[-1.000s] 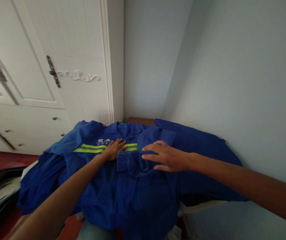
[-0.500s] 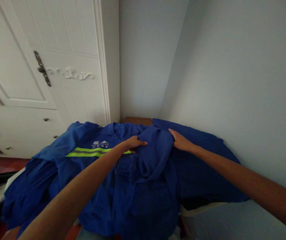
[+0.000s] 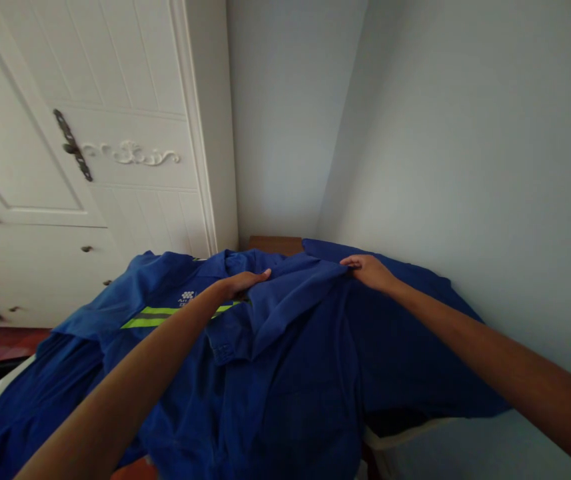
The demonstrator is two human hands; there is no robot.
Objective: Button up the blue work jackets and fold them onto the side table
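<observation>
A blue work jacket (image 3: 175, 373) lies spread out, with a yellow-green and grey stripe (image 3: 148, 317) and a white logo on its chest. Near the collar, my left hand (image 3: 245, 283) is closed on a fold of the blue cloth, its thumb on top. My right hand (image 3: 368, 270) pinches the upper right edge of the same fold, so the cloth stretches between both hands. More blue fabric (image 3: 425, 360) lies beneath and to the right of my right hand.
A white cabinet (image 3: 135, 220) with dark handles stands at the left. Grey walls (image 3: 445, 160) meet in a corner behind the clothes. A brown wooden piece (image 3: 275, 245) shows at the back. A pale-rimmed container (image 3: 410, 437) sits at the lower right, and dark items lie at the lower left.
My left hand has moved left, carrying the held fold and its cuff end leftwards. My right hand has shifted slightly right, and the cloth between them is more stretched. The view has shifted slightly.
</observation>
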